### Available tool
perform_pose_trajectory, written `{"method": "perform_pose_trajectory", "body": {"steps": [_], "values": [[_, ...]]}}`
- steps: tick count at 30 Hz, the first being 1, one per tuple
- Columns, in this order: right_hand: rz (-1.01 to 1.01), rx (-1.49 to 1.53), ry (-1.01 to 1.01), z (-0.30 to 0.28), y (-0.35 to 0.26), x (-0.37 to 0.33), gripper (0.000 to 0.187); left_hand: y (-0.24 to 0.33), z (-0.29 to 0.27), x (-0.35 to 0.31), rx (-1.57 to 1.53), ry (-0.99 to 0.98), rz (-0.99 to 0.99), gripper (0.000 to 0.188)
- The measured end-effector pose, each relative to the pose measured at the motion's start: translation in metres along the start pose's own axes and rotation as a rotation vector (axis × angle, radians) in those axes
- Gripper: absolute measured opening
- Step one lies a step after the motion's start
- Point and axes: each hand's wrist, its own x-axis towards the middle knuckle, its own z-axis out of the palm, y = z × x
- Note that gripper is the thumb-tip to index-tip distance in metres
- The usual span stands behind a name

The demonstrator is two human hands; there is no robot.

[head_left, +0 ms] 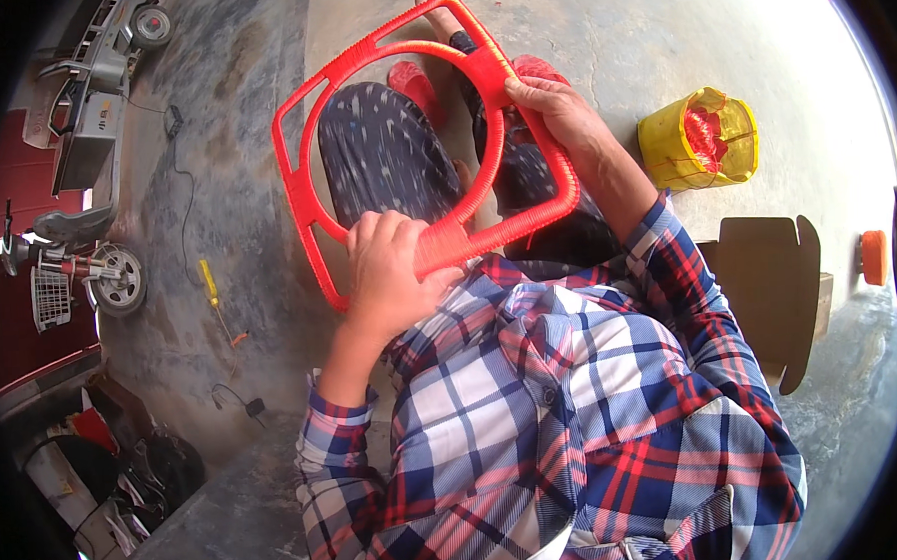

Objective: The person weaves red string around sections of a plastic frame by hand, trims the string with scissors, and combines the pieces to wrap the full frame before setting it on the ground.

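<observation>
A red frame (489, 78), a rounded rectangle with a ring inside it, is tilted above my lap. Cord or strip looks tightly wound over its bars. My left hand (393, 264) grips the near side, fingers over the wide part where ring and outer bar meet. On the frame's right side, my right hand (561, 115) holds the bar with the thumb on top; its other fingers are partly hidden below. Through the ring show my dark patterned trousers (383, 148).
A yellow bucket (668, 148) holding red strands stands at the right. Nearer are an open cardboard box (769, 291) and an orange spool (873, 257). A yellow-handled tool (209, 282) and a black cable (186, 191) lie on the floor at left, near a parked scooter (118, 279).
</observation>
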Motion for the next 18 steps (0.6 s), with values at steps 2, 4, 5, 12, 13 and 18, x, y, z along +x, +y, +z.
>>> {"method": "perform_pose_trajectory", "body": {"steps": [2,4,5,12,13,18], "values": [[0.001,0.046,-0.017,0.001,0.003,0.004,0.029,-0.008,-0.004,-0.004,-0.063,0.023,-0.019,0.054],[-0.04,0.138,-0.082,-0.012,0.011,0.012,0.03,-0.02,-0.014,-0.01,-0.164,0.067,-0.114,0.051],[-0.01,0.13,-0.056,-0.012,0.005,0.005,0.03,-0.032,-0.017,-0.016,-0.236,0.085,-0.18,0.051],[0.063,0.173,-0.04,-0.07,0.03,0.008,0.028,-0.083,-0.032,-0.076,0.17,0.122,-0.76,0.051],[0.08,0.169,-0.02,-0.072,0.033,0.006,0.028,-0.087,-0.031,-0.086,0.178,0.121,-0.775,0.051],[0.137,0.131,0.016,-0.065,0.045,0.006,0.028,-0.103,-0.009,-0.149,0.365,0.018,-1.041,0.059]]}}
